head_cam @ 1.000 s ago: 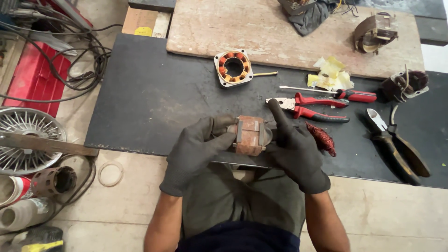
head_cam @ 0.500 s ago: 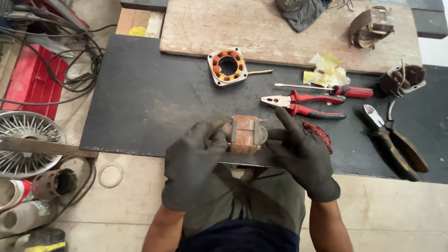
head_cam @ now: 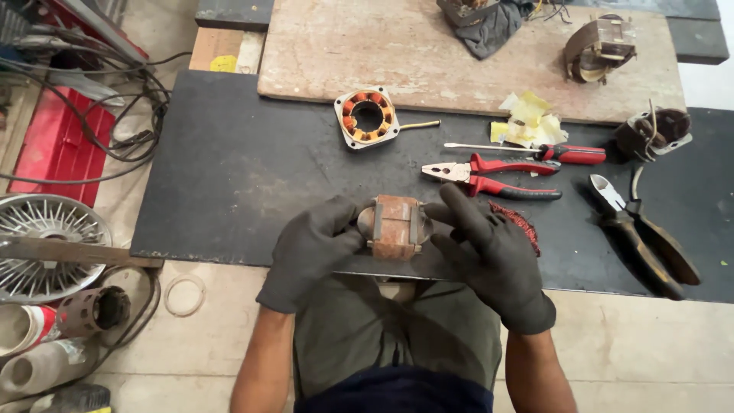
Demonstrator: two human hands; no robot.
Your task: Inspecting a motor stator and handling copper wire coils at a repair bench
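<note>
Both my hands wear dark work gloves. My left hand [head_cam: 315, 246] and my right hand [head_cam: 489, 252] hold a rusty brown motor stator core [head_cam: 394, 226] between them, just above the near edge of a black mat [head_cam: 229, 176]. The fingers of each hand wrap one end of the core. Right behind my right hand lies a bit of red mesh [head_cam: 521, 222]. Farther back on the mat are red-handled pliers [head_cam: 497, 176], a red-handled screwdriver [head_cam: 535, 151] and a square stator with orange copper windings [head_cam: 368, 116].
Dark-handled cutters [head_cam: 642, 229] lie at the right. A wooden board [head_cam: 428, 53] behind the mat carries yellow paper scraps [head_cam: 527, 122], motor parts [head_cam: 600, 46] and a dark cloth [head_cam: 489, 23]. Cables [head_cam: 92, 99], a red box [head_cam: 53, 138], a wire fan guard [head_cam: 46, 245] sit on the left floor.
The core has been turned slightly between my hands and both hands have shifted their hold on it. The view has drifted a little.
</note>
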